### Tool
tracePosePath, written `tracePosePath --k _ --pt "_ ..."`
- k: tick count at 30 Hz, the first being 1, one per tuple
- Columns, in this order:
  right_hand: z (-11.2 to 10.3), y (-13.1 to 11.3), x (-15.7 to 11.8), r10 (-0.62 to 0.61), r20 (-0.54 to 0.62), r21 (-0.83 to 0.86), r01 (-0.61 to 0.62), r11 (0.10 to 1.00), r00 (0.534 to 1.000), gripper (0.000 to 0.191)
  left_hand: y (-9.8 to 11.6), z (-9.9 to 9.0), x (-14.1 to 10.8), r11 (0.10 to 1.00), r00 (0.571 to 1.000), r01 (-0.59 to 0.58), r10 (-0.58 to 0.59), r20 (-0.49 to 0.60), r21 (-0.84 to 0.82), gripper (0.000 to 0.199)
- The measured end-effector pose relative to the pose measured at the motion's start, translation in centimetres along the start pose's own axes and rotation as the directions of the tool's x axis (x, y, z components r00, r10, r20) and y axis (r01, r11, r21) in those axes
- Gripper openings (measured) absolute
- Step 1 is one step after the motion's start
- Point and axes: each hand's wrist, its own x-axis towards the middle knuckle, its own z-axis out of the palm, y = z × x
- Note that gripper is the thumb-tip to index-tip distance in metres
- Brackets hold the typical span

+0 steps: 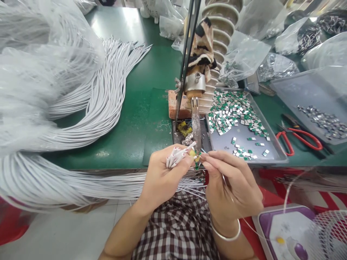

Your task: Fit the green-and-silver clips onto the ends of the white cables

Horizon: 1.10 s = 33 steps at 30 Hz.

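Note:
My left hand (164, 177) is closed round a bundle of white cables (177, 156), whose cut ends stick up between thumb and fingers. My right hand (231, 180) pinches a thin wire (230, 195) that trails down past the wrist. Both hands' fingertips nearly meet beside a small green circuit board (197, 165), just under the tip of a soldering iron (196, 122). The exact contact at the tip is too small to tell. A metal tray (271, 144) with many small green boards lies to the right of the iron.
Long white cables (108, 108) cover the left of the green table (138, 97). A brick (176, 104) and a ribbed hose (222, 25) stand behind the iron. Red-handled pliers (305, 135) lie at the right near another tray (295, 90). A fan (330, 231) is at the lower right.

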Motion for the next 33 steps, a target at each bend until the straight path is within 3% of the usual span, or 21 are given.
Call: tracePosePath --k 5,9,12,15,19,22,24,29,33 --pt "-0.2 -0.4 0.1 0.016 0.035 -0.03 -0.015 0.999 0.999 0.021 -0.1 0.1 -0.2 0.999 1.0 -0.026 0.026 -0.001 -0.042 0.022" --pt "-0.1 -0.5 0.0 0.077 0.049 0.078 -0.081 0.994 0.996 0.019 -0.4 -0.2 -0.5 0.997 0.999 -0.034 0.035 0.014 -0.076 0.022" --pt "0.0 -0.4 -0.4 0.132 0.043 0.173 -0.138 0.975 0.99 0.023 -0.5 -0.3 -0.5 0.998 0.999 -0.044 0.044 0.012 -0.035 0.022" --pt "-0.4 -0.3 -0.8 0.217 0.073 0.14 -0.225 0.964 0.973 0.031 -0.4 -0.2 -0.5 0.998 0.998 -0.055 0.055 0.006 0.036 0.023" --pt "-1.9 -0.6 -0.3 0.211 0.218 0.055 -0.228 0.972 0.953 0.026 -0.6 0.0 -0.9 0.985 0.987 -0.126 0.113 0.114 0.114 0.02" --pt "-2.9 -0.9 0.3 0.119 0.345 0.148 -0.179 0.973 0.931 0.029 -1.4 0.1 -1.6 0.979 0.947 -0.199 0.181 0.266 0.042 0.014" --pt "-3.2 -1.0 0.6 0.122 0.376 0.24 -0.224 0.944 0.919 0.026 -2.0 -0.1 -2.2 0.977 0.926 -0.215 0.203 0.318 0.003 0.013" --pt "-3.5 -0.5 0.7 0.203 0.385 0.389 -0.357 0.849 0.9 0.026 -2.7 -0.8 -3.2 0.97 0.919 -0.237 0.207 0.334 0.053 0.022" --pt "-3.5 -0.4 0.5 0.192 0.455 0.343 -0.37 0.863 0.87 0.022 -2.5 -1.0 -3.3 0.955 0.928 -0.253 0.196 0.317 0.152 0.023"
